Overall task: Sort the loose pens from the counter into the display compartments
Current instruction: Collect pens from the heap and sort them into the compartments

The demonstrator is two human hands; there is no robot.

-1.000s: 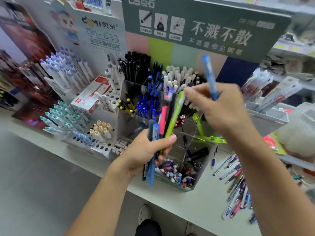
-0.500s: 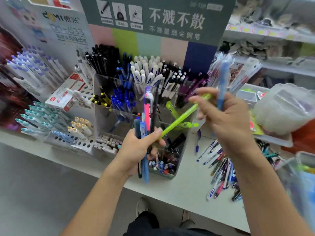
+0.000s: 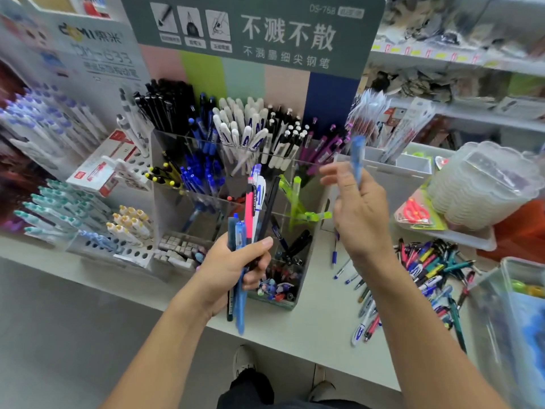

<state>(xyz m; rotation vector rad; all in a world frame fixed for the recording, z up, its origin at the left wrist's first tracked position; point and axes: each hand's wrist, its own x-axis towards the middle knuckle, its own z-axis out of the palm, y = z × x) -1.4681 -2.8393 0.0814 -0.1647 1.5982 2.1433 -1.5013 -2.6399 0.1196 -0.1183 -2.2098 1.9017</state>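
Note:
My left hand (image 3: pixel 233 270) grips a bundle of pens (image 3: pixel 255 208) upright in front of the clear display compartments (image 3: pixel 165 202); pink, white, black and blue barrels stick out above and below the fist. My right hand (image 3: pixel 359 214) is raised at the display's right side and holds a light blue pen (image 3: pixel 358 157) upright, its other fingers stretched toward the display. Green pens (image 3: pixel 295 199) lie tilted in a middle compartment just left of that hand. Loose pens (image 3: pixel 427 270) lie piled on the counter (image 3: pixel 309 326) to the right.
A white peg rack of teal and yellow-capped pens (image 3: pixel 88 219) and a red-and-white box (image 3: pixel 100 166) stand to the left. A stack of clear plastic tubs (image 3: pixel 483 187) and packed red scissors (image 3: pixel 415 212) sit at right, a clear bin (image 3: pixel 513 305) nearer.
My right hand pulled the green pen out of the left-hand bundle, carried it right and let it go at the green pens' compartment. It still holds the blue pen.

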